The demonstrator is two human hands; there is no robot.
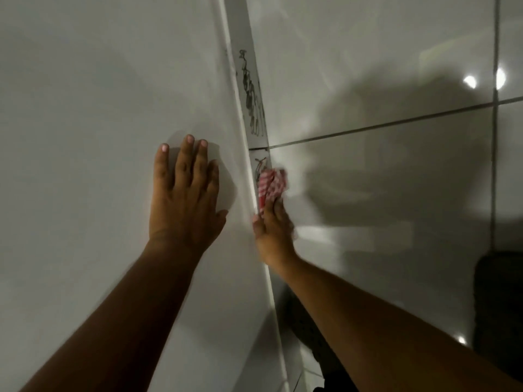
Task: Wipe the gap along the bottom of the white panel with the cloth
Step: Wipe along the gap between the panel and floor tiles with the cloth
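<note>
The white panel [99,108] fills the left half of the view, and its bottom edge runs as a steep diagonal line through the middle. My left hand [185,193] lies flat on the panel with fingers spread, holding nothing. My right hand [273,230] grips a red-and-white checked cloth [270,185] and presses it against the narrow strip under the panel's edge. That gap strip [252,89] carries dark scribbled marks above the cloth. Both the cloth and my right hand are blurred.
Glossy grey floor tiles [396,66] with dark grout lines lie to the right, with light reflections and my shadow on them. A dark object [501,301] sits at the right edge. Dark clothing shows at the bottom centre under my right forearm.
</note>
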